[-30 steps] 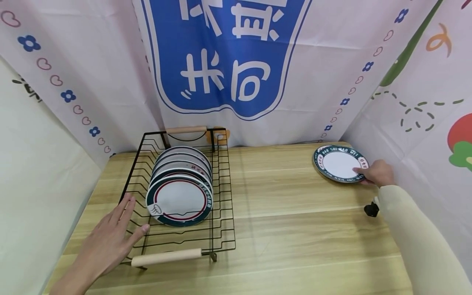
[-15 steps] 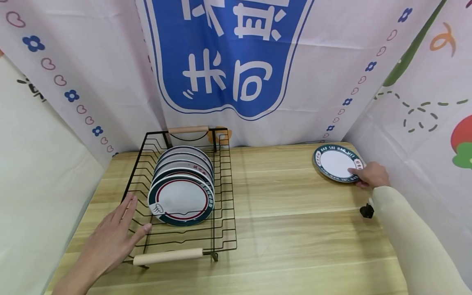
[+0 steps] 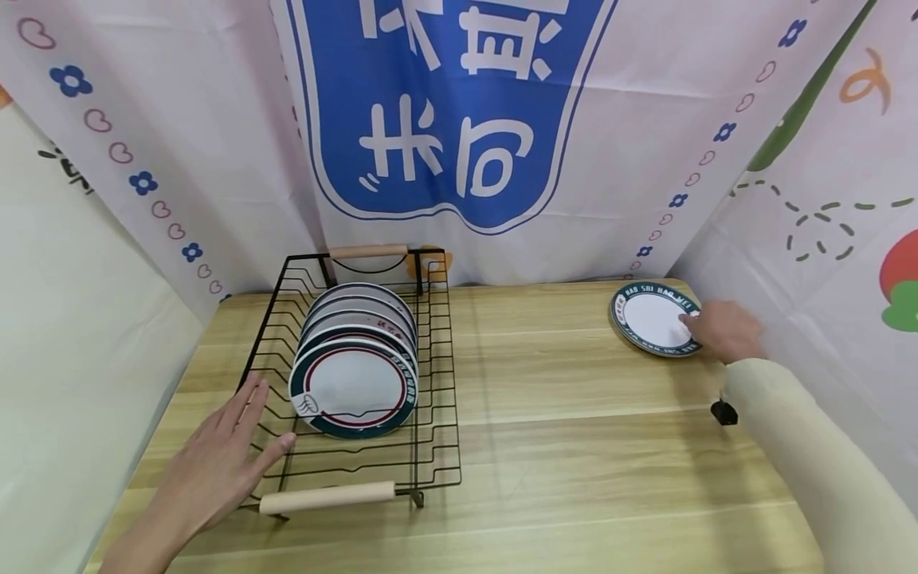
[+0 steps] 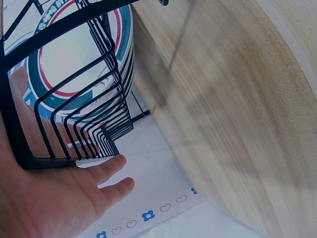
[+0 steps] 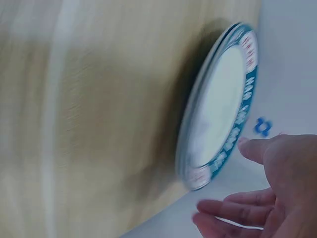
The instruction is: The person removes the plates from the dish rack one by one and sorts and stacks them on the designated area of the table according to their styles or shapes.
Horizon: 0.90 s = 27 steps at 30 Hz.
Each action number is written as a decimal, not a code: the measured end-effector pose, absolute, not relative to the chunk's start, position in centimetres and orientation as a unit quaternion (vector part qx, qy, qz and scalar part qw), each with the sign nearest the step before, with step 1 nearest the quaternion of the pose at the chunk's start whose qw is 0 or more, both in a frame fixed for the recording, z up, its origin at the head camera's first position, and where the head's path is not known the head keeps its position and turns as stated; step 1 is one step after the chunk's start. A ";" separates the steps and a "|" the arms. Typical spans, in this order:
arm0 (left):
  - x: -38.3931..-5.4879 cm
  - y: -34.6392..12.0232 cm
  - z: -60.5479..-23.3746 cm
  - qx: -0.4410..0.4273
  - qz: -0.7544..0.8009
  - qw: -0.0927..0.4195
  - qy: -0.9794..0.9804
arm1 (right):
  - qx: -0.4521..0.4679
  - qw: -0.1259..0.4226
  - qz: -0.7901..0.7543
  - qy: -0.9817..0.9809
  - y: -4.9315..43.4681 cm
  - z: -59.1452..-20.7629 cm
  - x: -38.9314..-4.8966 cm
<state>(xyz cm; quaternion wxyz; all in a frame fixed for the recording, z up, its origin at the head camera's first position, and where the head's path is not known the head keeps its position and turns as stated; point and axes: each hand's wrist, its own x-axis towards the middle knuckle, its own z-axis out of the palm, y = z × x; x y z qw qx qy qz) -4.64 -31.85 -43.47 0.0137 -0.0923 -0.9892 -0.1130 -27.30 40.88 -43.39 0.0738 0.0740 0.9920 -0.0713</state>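
A black wire dish rack [image 3: 433,434] holds several plates [image 3: 353,388] leaning in a row, the front one with a dark green and red rim. My left hand [image 3: 215,458] rests against the rack's left side with its fingers extended; in the left wrist view the hand [image 4: 64,198] lies by the wire frame. Far right, a small stack of green-rimmed white plates [image 3: 649,319] lies flat on the table. My right hand [image 3: 727,331] is at its right edge, slightly blurred. In the right wrist view the thumb and fingers [image 5: 247,206] are spread, apart from the plates.
The wooden table [image 3: 559,430] stretches between rack and stack. A printed cloth [image 3: 617,159] hangs behind and along both sides, close to the right hand. The rack has pale wooden handles [image 3: 327,498] front and back.
The plate stack shifted slightly left in the grip of my right hand, then the fingers came off its rim and the hand rose a little. The left hand has stayed by the rack.
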 end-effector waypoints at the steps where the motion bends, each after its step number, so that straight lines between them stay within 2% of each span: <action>1: -4.7 -31.8 -43.4 -0.093 -0.113 0.014 -0.989 | 0.070 0.072 -0.066 0.993 40.4 -43.0 -27.5; 9: -4.7 -31.7 -43.2 -0.086 -0.115 0.003 -0.990 | 0.006 0.031 -0.045 0.998 34.0 -39.8 -28.1; 16: -4.6 -31.8 -43.4 -0.086 -0.112 -0.001 -0.990 | -0.095 -0.030 -0.056 0.993 25.6 -37.5 -26.6; 27: -4.6 -31.8 -43.6 -0.081 -0.117 0.000 -0.990 | -0.261 -0.020 -0.070 0.963 12.6 -32.3 -22.1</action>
